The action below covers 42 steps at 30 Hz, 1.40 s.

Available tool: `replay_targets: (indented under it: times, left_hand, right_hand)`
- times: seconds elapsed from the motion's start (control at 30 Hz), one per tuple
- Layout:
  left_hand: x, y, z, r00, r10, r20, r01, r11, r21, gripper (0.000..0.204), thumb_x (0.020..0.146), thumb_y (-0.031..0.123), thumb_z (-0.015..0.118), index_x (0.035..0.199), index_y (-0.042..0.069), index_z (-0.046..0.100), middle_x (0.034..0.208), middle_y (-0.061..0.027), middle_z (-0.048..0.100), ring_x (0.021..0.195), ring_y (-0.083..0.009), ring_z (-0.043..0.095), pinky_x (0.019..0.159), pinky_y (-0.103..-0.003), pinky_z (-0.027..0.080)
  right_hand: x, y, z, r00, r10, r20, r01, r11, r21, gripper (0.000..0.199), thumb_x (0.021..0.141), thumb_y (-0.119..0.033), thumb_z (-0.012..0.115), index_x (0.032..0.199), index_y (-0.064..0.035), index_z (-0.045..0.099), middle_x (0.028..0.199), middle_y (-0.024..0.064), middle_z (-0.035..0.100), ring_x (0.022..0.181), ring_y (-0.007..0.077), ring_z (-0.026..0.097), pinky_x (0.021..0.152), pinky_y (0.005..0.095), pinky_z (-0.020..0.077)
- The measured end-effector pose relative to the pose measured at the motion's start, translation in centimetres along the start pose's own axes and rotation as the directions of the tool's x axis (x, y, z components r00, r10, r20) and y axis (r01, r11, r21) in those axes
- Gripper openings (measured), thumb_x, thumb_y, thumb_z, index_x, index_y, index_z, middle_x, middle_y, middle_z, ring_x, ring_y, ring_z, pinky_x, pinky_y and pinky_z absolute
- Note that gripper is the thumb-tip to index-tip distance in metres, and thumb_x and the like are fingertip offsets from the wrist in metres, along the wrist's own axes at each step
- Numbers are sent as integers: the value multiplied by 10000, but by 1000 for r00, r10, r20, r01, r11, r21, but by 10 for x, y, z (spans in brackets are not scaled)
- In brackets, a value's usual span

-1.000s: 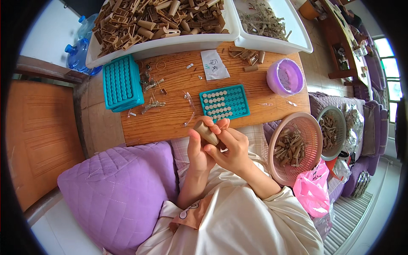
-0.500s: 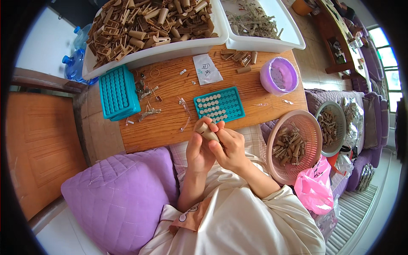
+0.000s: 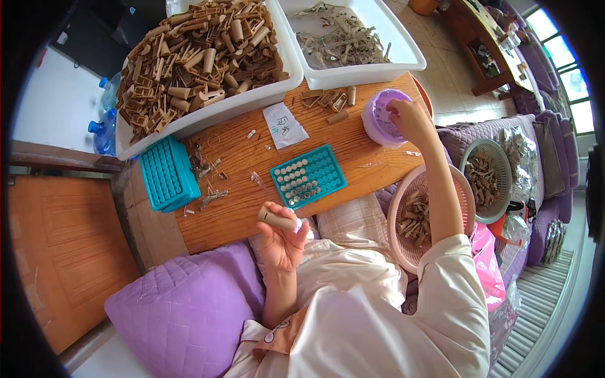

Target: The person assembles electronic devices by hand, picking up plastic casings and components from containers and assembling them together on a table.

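Observation:
My left hand holds a short tan tube just over the near edge of the wooden table. My right hand is stretched out to the small purple bowl at the table's right end, fingertips inside it; whatever they pinch is hidden. A teal tray part-filled with round pieces lies between the two hands.
Two white bins stand at the back: one heaped with tan tubes, the other with grey scraps. A stack of teal trays sits at left. A pink basket of tubes rests by my right arm, a purple cushion at lower left.
Both hands were together on the tube near my lap. My right hand has let go and reached out to the purple bowl; the left hand keeps the tube.

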State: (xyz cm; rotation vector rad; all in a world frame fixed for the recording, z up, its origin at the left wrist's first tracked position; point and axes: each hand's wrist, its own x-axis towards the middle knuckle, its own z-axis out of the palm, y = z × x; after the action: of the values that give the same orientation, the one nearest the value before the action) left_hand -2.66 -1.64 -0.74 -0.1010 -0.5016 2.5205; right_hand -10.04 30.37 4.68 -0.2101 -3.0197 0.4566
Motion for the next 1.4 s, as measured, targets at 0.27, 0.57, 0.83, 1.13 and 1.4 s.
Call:
replay_targets:
  times: [0.27,0.57,0.83,1.13,1.4]
  left_hand:
    - [-1,-5,-2,993,-102,-53,95,988,-125,346,778,218,569,1100,150,459,1081,2,510,1007,-146,472,681,-316,503]
    - [15,-26,12,951,-173,-255,151,983,-104,368,796,276,528,1124,136,440,1063,-7,514,981,-161,488,566,-281,529]
    - [39,-55,34,873,-115,-473,224,958,180,291,786,196,558,1022,47,475,1012,-56,525,1036,-192,470,544,-199,552]
    - [32,-67,36,877,-86,-473,309,854,418,408,770,284,575,1077,51,442,976,-56,540,880,-148,565,403,-117,473]
    - [30,-73,39,948,13,-318,239,633,736,370,788,310,554,1008,22,483,883,-53,571,736,-115,597,365,-104,412]
  right_hand:
    - [22,16,35,996,-83,21,84,994,-70,142,709,-83,509,810,-46,601,781,152,597,755,300,569,666,396,444]
    - [-5,2,-29,977,150,153,-191,932,307,164,688,-64,559,843,-8,560,720,139,606,656,233,597,585,317,455]
    - [-25,-15,-37,976,111,-190,-18,901,433,124,706,-47,585,823,-21,552,711,77,574,629,146,558,594,257,445]
    - [-82,-105,-43,918,-315,-240,396,715,577,167,651,56,588,793,-31,595,768,90,532,656,220,557,546,281,451]
    - [-92,-109,-51,810,-556,-188,580,709,401,301,577,-24,623,872,-47,565,713,68,496,621,223,512,531,314,434]
